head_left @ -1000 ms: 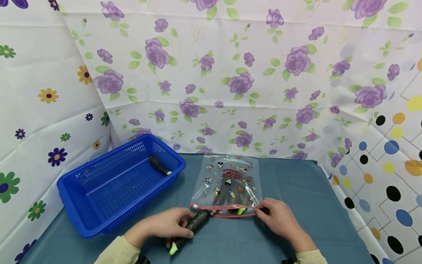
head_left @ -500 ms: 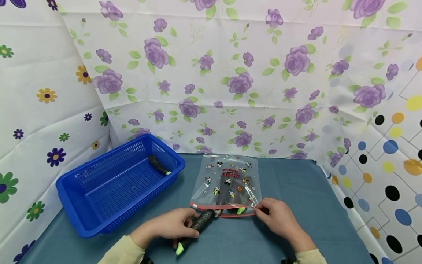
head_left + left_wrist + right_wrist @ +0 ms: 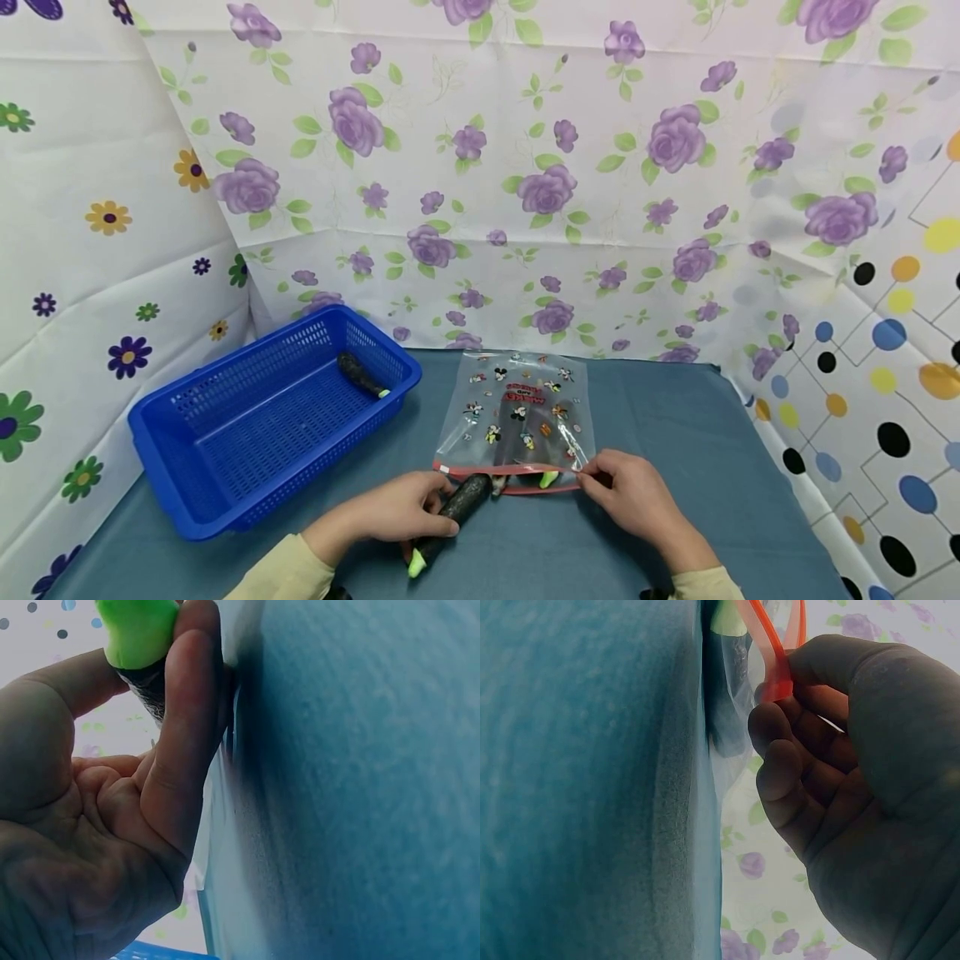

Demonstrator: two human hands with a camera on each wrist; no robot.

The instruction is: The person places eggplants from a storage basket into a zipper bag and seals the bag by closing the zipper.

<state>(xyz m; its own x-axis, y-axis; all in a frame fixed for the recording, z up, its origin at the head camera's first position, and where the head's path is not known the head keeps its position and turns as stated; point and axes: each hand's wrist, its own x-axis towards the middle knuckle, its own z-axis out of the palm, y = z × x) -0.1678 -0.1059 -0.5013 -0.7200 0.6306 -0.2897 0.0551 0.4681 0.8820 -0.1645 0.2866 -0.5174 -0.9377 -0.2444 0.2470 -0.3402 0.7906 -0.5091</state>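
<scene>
My left hand (image 3: 401, 507) grips a dark, bumpy cucumber (image 3: 468, 498) with a bright green end, thumb on the near side. In the left wrist view, the cucumber's green end (image 3: 139, 634) shows between thumb and fingers. Its dark far end is at the mouth of a clear zip bag (image 3: 468, 433) with cartoon prints and a red zip strip. My right hand (image 3: 633, 496) pinches the right corner of the bag's mouth, where the red strip (image 3: 774, 667) bends in the right wrist view. Inside the bag lies another dark piece with a green end (image 3: 549, 479).
A blue perforated basket (image 3: 247, 492) stands on the left, with one similar dark cucumber (image 3: 360, 375) at its right end. A blue-grey cloth (image 3: 675, 417) covers the table. Flowered and dotted sheets (image 3: 480, 167) rise along the back and sides.
My left hand has moved right and slightly up with the cucumber, bringing its dark end to the bag's mouth. The right hand has stayed at the bag's corner.
</scene>
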